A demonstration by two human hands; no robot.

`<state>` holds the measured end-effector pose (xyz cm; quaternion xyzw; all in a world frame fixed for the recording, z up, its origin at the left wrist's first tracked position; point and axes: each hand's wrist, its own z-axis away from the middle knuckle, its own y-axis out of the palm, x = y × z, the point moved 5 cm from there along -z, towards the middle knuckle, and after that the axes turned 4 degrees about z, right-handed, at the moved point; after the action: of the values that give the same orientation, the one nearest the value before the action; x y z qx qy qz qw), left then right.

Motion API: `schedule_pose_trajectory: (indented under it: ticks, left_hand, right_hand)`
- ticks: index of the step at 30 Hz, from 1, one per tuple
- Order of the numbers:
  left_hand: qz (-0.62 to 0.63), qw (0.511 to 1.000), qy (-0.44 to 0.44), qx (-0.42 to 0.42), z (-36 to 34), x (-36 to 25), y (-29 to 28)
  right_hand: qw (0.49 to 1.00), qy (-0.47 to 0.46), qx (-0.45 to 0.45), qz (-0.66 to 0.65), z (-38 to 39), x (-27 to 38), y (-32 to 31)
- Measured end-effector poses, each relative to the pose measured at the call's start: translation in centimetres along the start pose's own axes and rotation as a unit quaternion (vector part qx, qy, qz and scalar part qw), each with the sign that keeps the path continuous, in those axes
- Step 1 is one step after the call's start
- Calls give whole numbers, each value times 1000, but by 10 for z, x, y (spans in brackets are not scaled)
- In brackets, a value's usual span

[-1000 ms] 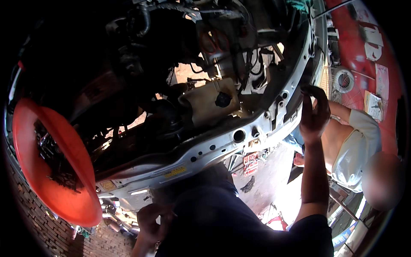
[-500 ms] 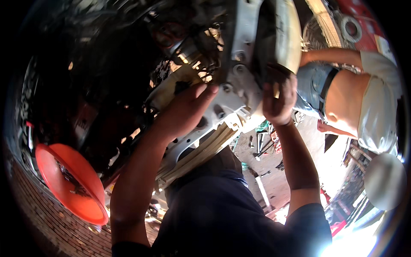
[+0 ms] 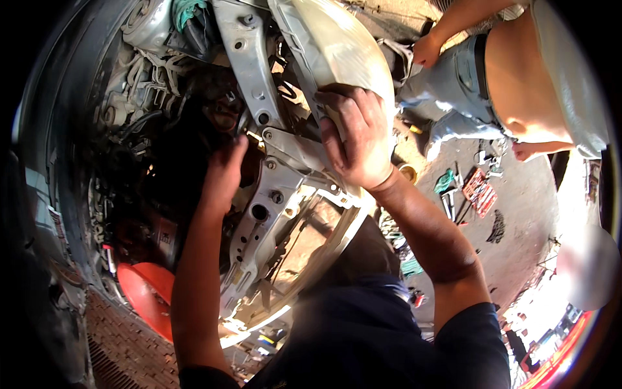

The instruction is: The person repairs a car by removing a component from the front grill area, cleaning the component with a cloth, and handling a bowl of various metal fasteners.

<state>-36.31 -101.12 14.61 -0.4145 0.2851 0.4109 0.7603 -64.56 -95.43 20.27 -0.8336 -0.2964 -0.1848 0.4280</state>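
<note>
A car's front end, seen from above, lies under my hands. My right hand (image 3: 359,137) curls its fingers over the inner edge of a yellowed headlight (image 3: 343,42), its thumb apart. Alongside it, my left hand (image 3: 225,174) reaches into the dark engine bay beside the grey metal front panel (image 3: 271,181), thumb pointing up. Its other fingers are hidden in shadow, so what they touch cannot be made out. Between the hands, a flat metal bracket (image 3: 295,148) bolted to the panel runs toward the headlight.
A red plastic basin (image 3: 144,292) sits at the left past my forearm. Another person in jeans (image 3: 447,84) stands at the right, one hand near the headlight's far side. Loose tools and a red tool tray (image 3: 479,191) lie on the floor. A green cloth (image 3: 186,14) sits at the top.
My view has shifted, showing more of the engine bay. My left hand has gone from the metal panel into the dark bay. My right hand has moved further onto the headlight's edge.
</note>
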Motion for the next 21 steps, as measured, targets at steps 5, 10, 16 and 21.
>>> schedule_pose_trajectory:
  ticks: [5, 10, 16, 21]
  left_hand:
    - [417, 902, 21, 111, -68, -24, 39]
    - [508, 844, 86, 151, -151, 42, 20]
    - [584, 783, 98, 190, -171, 22, 30]
    - [590, 781, 93, 183, -157, 1, 44]
  right_hand:
    - [1000, -4, -10, 18, 3, -10, -1]
    - [1000, -13, 2, -1, -3, 3, -2]
    - [999, -25, 0, 27, -2, 0, 3]
    - [997, -18, 22, 75, -5, 6, 1]
